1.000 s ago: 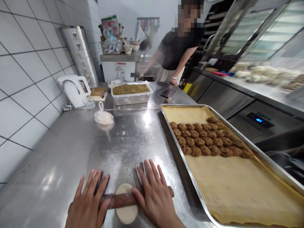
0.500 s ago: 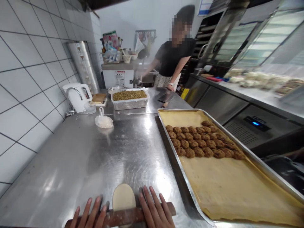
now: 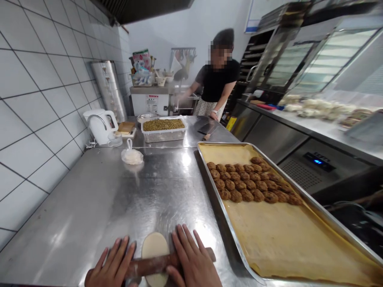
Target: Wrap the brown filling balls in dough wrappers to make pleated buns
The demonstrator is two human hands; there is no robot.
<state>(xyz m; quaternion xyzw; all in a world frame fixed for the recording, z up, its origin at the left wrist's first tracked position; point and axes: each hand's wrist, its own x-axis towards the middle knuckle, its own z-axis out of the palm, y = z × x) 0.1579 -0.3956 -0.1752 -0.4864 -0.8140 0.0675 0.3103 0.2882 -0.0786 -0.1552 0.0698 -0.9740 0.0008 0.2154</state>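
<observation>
A brown wooden rolling pin (image 3: 157, 264) lies across an oval piece of pale dough (image 3: 154, 243) on the steel worktop. The dough shows both beyond the pin and on its near side. Over the pin's left part rests my left hand (image 3: 111, 265), open and flat with fingers stretched forward. My right hand (image 3: 196, 261) is open too, laid over the pin's right part, with its thumb out to the left near the dough. Neither hand wraps round the pin. To the right, a large metal tray (image 3: 223, 217) lined with yellowish paper carries rows of brown balls (image 3: 241, 185).
Farther back stand a knotted plastic bag (image 3: 132, 156), a white kettle (image 3: 101, 125) and a plastic tub (image 3: 164, 135) of greenish-brown filling. A broad blade with a wooden handle (image 3: 206, 137) lies near another person (image 3: 220, 81), who leans on the far table. Tiled wall runs along the left.
Both hands and the rolling pin have moved slightly forward over the dough, so more dough shows on the near side. The view has tilted up a little.
</observation>
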